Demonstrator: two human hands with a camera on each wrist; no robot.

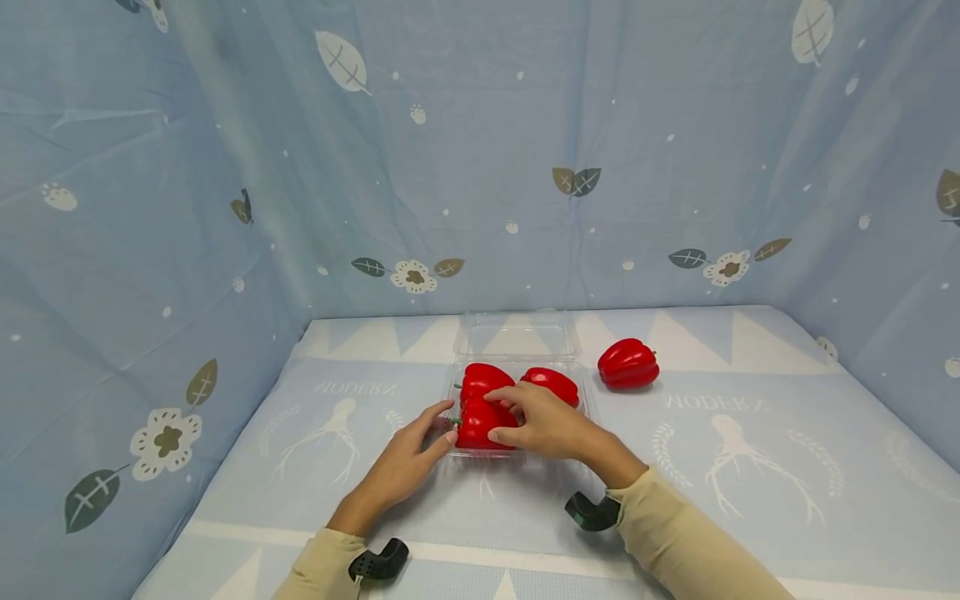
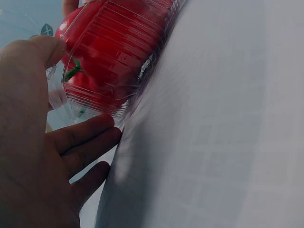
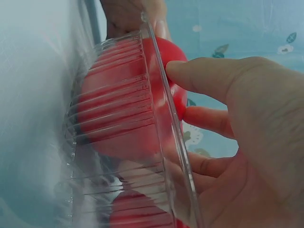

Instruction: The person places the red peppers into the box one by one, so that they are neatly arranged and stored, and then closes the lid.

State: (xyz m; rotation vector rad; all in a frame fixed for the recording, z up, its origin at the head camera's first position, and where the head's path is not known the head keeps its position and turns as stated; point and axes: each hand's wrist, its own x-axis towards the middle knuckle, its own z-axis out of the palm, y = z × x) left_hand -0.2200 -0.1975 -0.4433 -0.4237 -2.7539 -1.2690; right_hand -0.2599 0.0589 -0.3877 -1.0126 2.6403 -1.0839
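Note:
A clear plastic clamshell box (image 1: 589, 410) lies open with three red bell peppers in it. The front left bell pepper (image 1: 480, 427) sits low near the box's front wall, its green stem toward the left. My right hand (image 1: 551, 421) holds this pepper from above, thumb (image 3: 183, 71) and fingertips on its skin. Behind it is a second bell pepper (image 1: 482, 377), and a third bell pepper (image 1: 553, 382) lies at the back right. My left hand (image 1: 408, 458) is at the box's left side, fingers loosely extended by its wall and thumb (image 2: 52, 50) close to the rim.
The box's transparent lid (image 1: 517, 335) is folded back toward the rear curtain. Another red bell pepper (image 1: 628, 364) lies on the patterned tablecloth (image 1: 750, 392) to the right of the box. Blue printed curtains (image 1: 480, 150) enclose the back and sides.

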